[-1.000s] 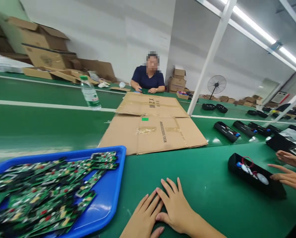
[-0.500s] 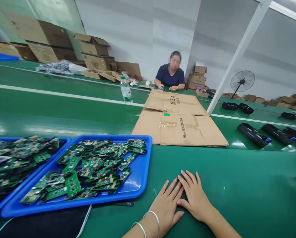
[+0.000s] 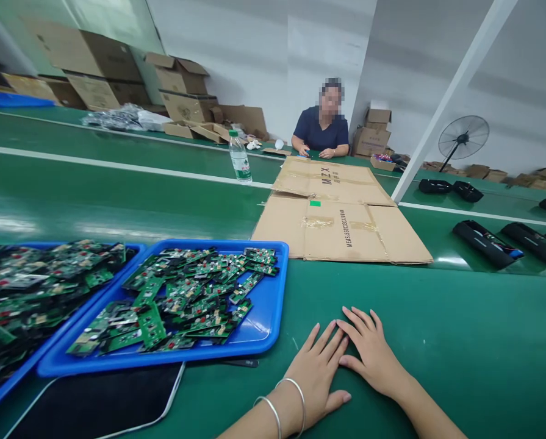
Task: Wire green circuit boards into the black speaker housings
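My left hand (image 3: pixel 316 372) lies flat on the green tabletop (image 3: pixel 478 353), fingers stretched out, with two silver bangles at the wrist. Beside it my right hand (image 3: pixel 372 355) rests palm down with its fingers spread. The fingertips of both hands meet or slightly overlap, and neither holds anything. Left of my hands sits a blue tray (image 3: pixel 279 292) heaped with green circuit boards (image 3: pixel 185 299). A second blue tray (image 3: pixel 7 393), also piled with boards, is at the far left, partly cut off by the frame.
Flattened cardboard (image 3: pixel 341 219) lies ahead, reaching towards a seated person (image 3: pixel 321 131) across the line. A water bottle (image 3: pixel 240 160) stands left of it. Black housings (image 3: pixel 487 244) lie at the right. A dark white-edged mat (image 3: pixel 103 399) is under the tray, near a dark thin piece (image 3: pixel 243 363).
The camera view has shifted a little, so the scene sits slightly further right and higher. Both hands keep the same pose on the table.
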Demonstrator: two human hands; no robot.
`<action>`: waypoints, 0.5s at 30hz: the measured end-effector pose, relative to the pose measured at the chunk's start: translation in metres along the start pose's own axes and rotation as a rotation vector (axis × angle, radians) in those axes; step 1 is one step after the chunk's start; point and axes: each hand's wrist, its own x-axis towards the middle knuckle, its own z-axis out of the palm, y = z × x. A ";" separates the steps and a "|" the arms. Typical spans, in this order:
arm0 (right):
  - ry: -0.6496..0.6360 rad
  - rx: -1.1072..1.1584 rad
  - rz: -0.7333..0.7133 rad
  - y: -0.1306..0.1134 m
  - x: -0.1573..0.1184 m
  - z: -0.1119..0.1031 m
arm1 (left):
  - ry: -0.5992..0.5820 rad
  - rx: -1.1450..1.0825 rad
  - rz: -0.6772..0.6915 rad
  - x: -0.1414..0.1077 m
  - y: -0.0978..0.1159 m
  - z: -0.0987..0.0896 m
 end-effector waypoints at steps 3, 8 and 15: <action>0.008 -0.008 -0.004 0.000 0.000 0.000 | -0.009 -0.038 0.004 -0.001 0.001 -0.005; 0.026 -0.014 -0.008 0.000 -0.001 0.002 | -0.111 -0.112 -0.016 -0.001 0.006 -0.023; 0.031 0.004 -0.024 0.003 -0.002 0.006 | -0.211 -0.221 -0.032 0.003 -0.001 -0.030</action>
